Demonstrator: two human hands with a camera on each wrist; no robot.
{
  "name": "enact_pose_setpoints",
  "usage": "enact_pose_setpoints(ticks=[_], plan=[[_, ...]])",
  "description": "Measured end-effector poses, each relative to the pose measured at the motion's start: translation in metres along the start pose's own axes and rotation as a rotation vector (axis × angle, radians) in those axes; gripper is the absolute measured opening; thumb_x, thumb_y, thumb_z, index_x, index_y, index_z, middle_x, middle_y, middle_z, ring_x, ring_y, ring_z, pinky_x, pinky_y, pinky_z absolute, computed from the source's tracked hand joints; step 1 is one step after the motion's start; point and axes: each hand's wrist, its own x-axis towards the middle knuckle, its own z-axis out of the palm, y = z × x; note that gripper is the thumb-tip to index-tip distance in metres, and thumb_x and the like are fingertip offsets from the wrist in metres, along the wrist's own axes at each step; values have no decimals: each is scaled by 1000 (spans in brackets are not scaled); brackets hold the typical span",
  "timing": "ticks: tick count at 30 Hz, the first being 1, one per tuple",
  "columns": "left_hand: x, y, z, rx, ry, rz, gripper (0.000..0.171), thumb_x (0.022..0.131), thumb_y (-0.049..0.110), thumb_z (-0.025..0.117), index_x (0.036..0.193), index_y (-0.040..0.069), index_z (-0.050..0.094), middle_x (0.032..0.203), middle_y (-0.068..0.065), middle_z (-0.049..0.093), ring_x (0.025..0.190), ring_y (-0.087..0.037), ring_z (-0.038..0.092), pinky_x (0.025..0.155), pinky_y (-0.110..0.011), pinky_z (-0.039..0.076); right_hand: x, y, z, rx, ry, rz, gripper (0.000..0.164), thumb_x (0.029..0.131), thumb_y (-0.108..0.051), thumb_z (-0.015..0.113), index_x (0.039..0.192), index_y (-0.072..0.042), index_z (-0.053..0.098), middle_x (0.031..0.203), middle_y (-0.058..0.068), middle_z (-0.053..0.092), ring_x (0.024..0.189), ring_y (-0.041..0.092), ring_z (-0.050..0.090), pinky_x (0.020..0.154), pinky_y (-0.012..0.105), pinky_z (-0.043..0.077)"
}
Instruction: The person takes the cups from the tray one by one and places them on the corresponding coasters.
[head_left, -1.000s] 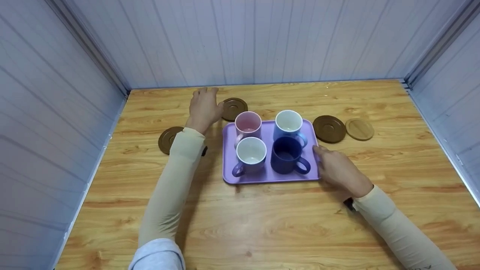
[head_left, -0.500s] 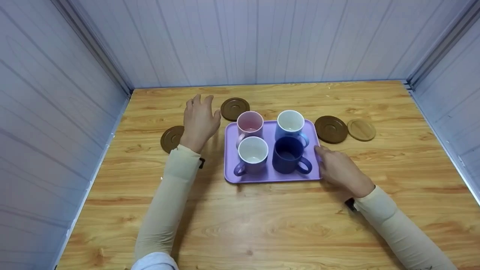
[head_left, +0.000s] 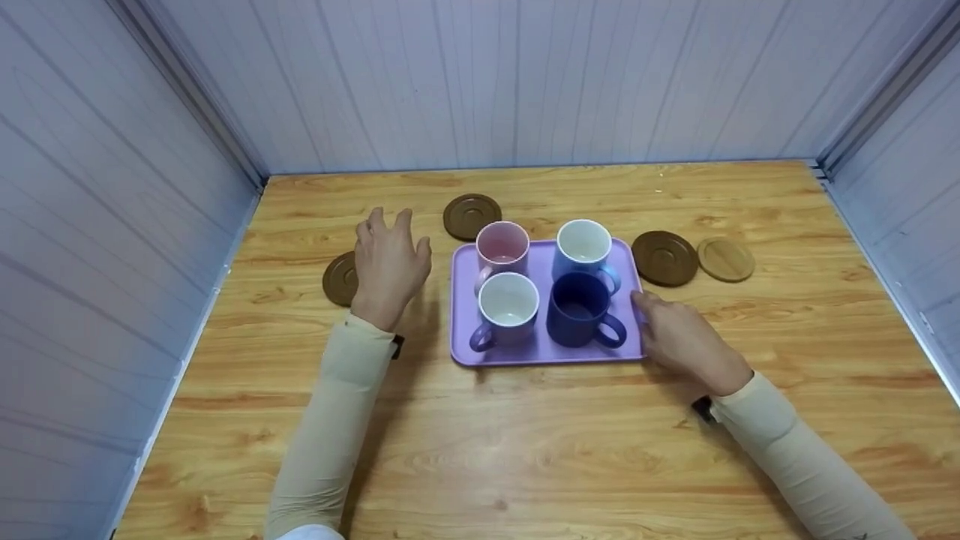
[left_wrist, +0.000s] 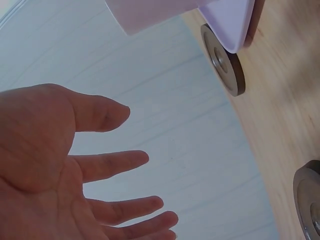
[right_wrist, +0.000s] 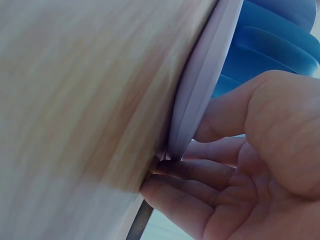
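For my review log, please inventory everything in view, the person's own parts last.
Tray: 1, lilac, mid-table.
Pink mug: 1, tray's back left.
Blue mug: 1, white inside, tray's back right.
Purple-handled mug: 1, white inside, tray's front left.
Navy mug: 1, tray's front right.
Recessed coasters: 3, dark brown, behind tray, right, and left.
Plain coaster: 1, tan, far right.
Table: 1, wood-grain, beneath everything.
Walls: 3, whitish, back and sides.
Wrist pieces: 2, black, one per wrist.
Sleeves: 2, beige, forearms.
Left hand: 1, near left coaster.
Right hand: 1, gripping tray's right edge.
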Motion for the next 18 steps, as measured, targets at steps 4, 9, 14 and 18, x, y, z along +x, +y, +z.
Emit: enact_pose_setpoints(ticks=[4, 9, 14, 18], plan=[[-4, -3, -1, -13, -1, -22, 53, 102, 30, 61, 147, 4, 55, 153, -35, 39, 137, -55, 38, 108, -63, 40, -1, 0, -1, -1, -4, 3, 45, 96, -5, 57, 138, 12, 55, 121, 30, 67, 93, 48, 70, 82, 61, 56], [-3, -12, -2, -40, 10, -57, 54, 102, 32, 60, 148, 4, 54, 154, -36, 36, 137, -56, 36, 111, -63, 37, 0, 1, -1, 2, 8, -10, 44, 96, -4, 57, 137, 12, 56, 118, 28, 67, 91, 47, 70, 80, 60, 56], [-4, -18, -3, -63, -8, -99, 56, 101, 34, 62, 150, 8, 54, 157, -34, 33, 139, -57, 34, 110, -67, 34, 0, 1, 0, 3, 1, -13, 44, 95, -3, 57, 137, 13, 55, 118, 29, 67, 91, 47, 70, 80, 61, 56], [-5, -23, -4, -81, -41, -137, 59, 101, 36, 61, 153, 12, 50, 159, -34, 29, 141, -59, 29, 109, -73, 30, 0, 1, 0, 0, 1, -10, 44, 96, -3, 57, 137, 13, 56, 118, 29, 67, 91, 47, 70, 79, 60, 56]])
